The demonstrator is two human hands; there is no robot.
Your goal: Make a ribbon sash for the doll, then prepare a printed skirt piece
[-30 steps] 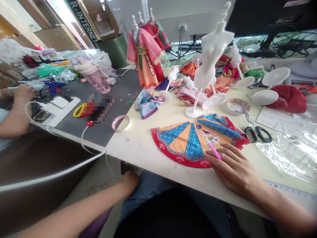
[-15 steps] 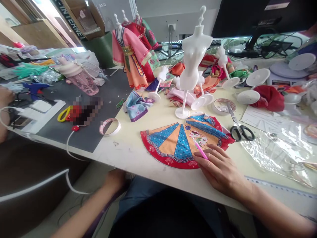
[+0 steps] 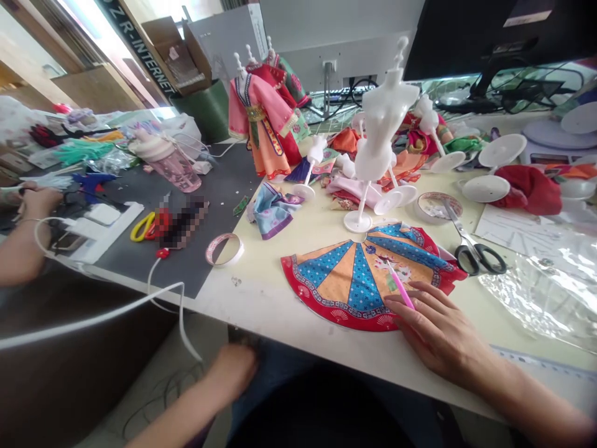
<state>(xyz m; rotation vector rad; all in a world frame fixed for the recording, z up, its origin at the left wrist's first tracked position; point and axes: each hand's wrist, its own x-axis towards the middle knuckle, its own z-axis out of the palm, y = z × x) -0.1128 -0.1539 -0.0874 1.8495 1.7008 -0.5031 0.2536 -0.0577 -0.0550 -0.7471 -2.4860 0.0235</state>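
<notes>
My right hand [image 3: 441, 326] rests at the lower right of a small pleated doll skirt [image 3: 333, 283]. Between its thumb and fingers is a slim pink pen-like tool [image 3: 402, 287], its tip over the printed figure on the cloth. Blue and orange panels fan out across the skirt above a red border, and its right part is bunched up. Below the table's front edge, by my lap, is my left hand [image 3: 236, 368]; its fingers are turned away and hidden. Just behind the skirt's waist stands a bare white doll mannequin [image 3: 387, 118].
Black-handled scissors [image 3: 476, 249] and a tape roll [image 3: 438, 206] lie right of the mannequin. Another tape roll [image 3: 224, 249] is at left. Dressed mannequins [image 3: 263, 121] stand behind. A co-worker's hand [image 3: 40, 202] is at far left near a blue glue gun [image 3: 96, 185] and power strip [image 3: 109, 233].
The view has shifted, so the tabletop things appear further right and slightly lower. My right hand keeps the pink tool over the skirt. The co-worker's hand has come further into view.
</notes>
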